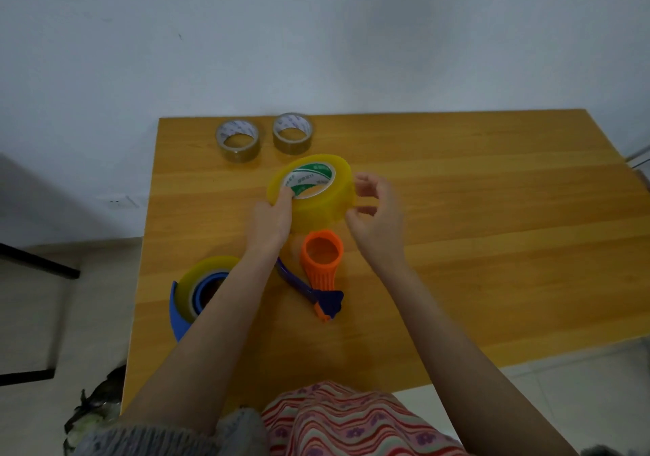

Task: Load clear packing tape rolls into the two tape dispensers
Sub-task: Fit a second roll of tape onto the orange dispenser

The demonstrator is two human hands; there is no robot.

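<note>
My left hand grips a large yellowish clear tape roll with fingers hooked inside its white and green core, holding it tilted above the wooden table. My right hand is at the roll's right side, thumb and fingers pinching at its outer surface; whether it holds the tape end is blurred. Just below the roll, an orange and purple dispenser lies on the table with nothing on its spool. At the left edge a blue dispenser carries a similar yellowish roll.
Two small brownish tape rolls stand near the table's far edge by the wall. A dark bag lies on the floor at the lower left, beside a black frame.
</note>
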